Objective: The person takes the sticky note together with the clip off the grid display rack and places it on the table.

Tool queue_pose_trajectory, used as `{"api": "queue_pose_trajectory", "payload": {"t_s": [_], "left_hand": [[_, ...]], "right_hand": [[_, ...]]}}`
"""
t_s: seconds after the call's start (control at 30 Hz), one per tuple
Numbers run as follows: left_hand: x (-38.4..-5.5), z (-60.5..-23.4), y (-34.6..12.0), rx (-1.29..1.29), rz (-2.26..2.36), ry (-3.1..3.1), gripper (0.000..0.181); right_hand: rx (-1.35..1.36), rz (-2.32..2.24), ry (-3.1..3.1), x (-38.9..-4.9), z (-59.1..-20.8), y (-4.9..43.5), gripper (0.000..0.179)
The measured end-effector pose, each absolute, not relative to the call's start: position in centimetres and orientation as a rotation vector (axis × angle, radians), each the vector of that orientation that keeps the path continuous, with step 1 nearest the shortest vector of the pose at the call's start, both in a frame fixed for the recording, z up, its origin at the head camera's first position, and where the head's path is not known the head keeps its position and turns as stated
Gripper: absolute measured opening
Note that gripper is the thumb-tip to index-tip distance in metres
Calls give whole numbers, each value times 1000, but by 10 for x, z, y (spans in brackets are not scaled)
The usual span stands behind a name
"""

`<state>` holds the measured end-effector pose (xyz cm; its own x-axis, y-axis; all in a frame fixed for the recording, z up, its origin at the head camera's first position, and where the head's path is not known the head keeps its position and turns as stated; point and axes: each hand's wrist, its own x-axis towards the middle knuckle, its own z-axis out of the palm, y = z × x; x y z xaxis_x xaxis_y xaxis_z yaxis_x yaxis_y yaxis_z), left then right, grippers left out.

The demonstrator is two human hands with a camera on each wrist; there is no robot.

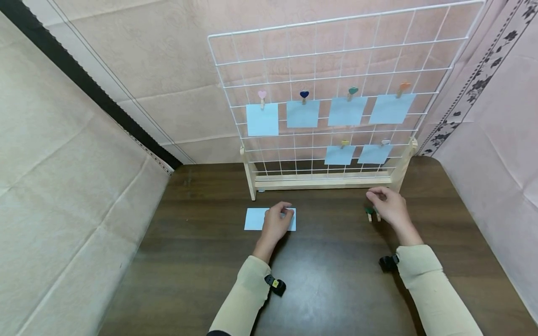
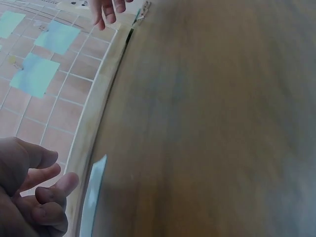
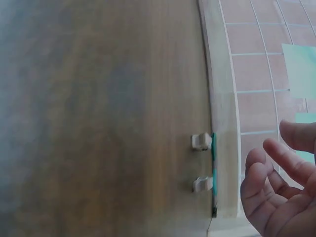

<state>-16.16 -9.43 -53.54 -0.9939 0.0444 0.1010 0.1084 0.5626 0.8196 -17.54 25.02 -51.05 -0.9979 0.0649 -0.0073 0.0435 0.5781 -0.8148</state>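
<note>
My left hand (image 1: 275, 225) hovers over blue paper (image 1: 254, 219) lying on the table, covering part of it. In the left wrist view the fingers of my left hand (image 2: 39, 190) are bent, thumb apart from them, with nothing between. My right hand (image 1: 390, 207) is just above two small clothespins (image 1: 369, 215) with green tops, near the rack's right foot. The right wrist view shows both wooden clothespins (image 3: 201, 142) on the table, beside my right hand (image 3: 281, 187); its loosely bent fingers hold nothing.
Behind the hands stands a white wire grid rack (image 1: 302, 158) on a wooden base (image 1: 319, 183). Four blue notes (image 1: 262, 121) hang in its upper row and two blue notes (image 1: 339, 156) lower right, each under a clothespin, some heart-topped. Pale cloth (image 1: 75, 186) surrounds the brown table (image 1: 201, 261).
</note>
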Motion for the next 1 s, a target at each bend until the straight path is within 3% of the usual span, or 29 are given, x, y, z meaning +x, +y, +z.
{"api": "queue_pose_trajectory", "payload": {"t_s": [1.0], "left_hand": [[-181,-510,-61,-271,-1492,-2668,28]], "right_hand": [[64,1463,-2566,-204,-462,221,45]]}}
